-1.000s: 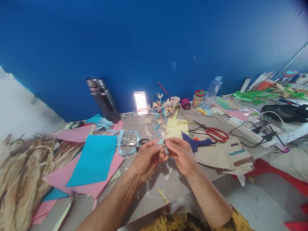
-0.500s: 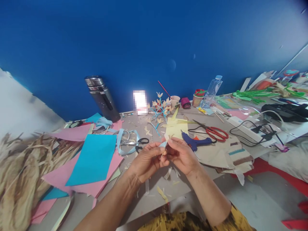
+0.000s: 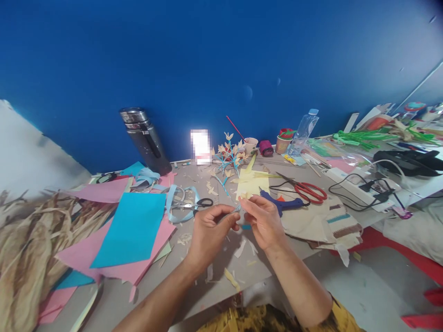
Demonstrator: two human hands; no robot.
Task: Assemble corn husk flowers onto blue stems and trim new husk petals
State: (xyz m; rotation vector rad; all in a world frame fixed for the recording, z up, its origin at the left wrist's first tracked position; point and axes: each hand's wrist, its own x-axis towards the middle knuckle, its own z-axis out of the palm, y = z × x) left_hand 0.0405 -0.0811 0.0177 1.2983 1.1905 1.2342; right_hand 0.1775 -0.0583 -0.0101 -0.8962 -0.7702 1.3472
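Observation:
Over the front of the table, my left hand [image 3: 212, 230] is closed in a pinch on a narrow pale-blue strip [image 3: 236, 210]. Facing it, my right hand [image 3: 268, 225] pinches a small cream husk flower [image 3: 245, 197] at the fingertips; its lower end is hidden by the fingers. The strip runs from the left fingers to the base of the flower. Beyond the hands stands a branched spray of cream husk flowers [image 3: 232, 156] with blue-wrapped stems. A single blue-stemmed sprig [image 3: 224, 185] lies in front of it.
To the right lie a blue glue gun [image 3: 284, 203] and red-handled scissors [image 3: 313, 192]. Black-handled scissors [image 3: 205, 202] and a pale-blue ribbon loop [image 3: 169, 203] lie left. A dark flask [image 3: 147, 143], clear bottle [image 3: 304, 133], blue sheet [image 3: 129, 230] and dried husks [image 3: 26, 258] surround the work.
My hands have moved apart slightly, the left one shifting away from the flower with the blue strip stretched between them. The left hand has turned knuckles-up. The view has shifted a little.

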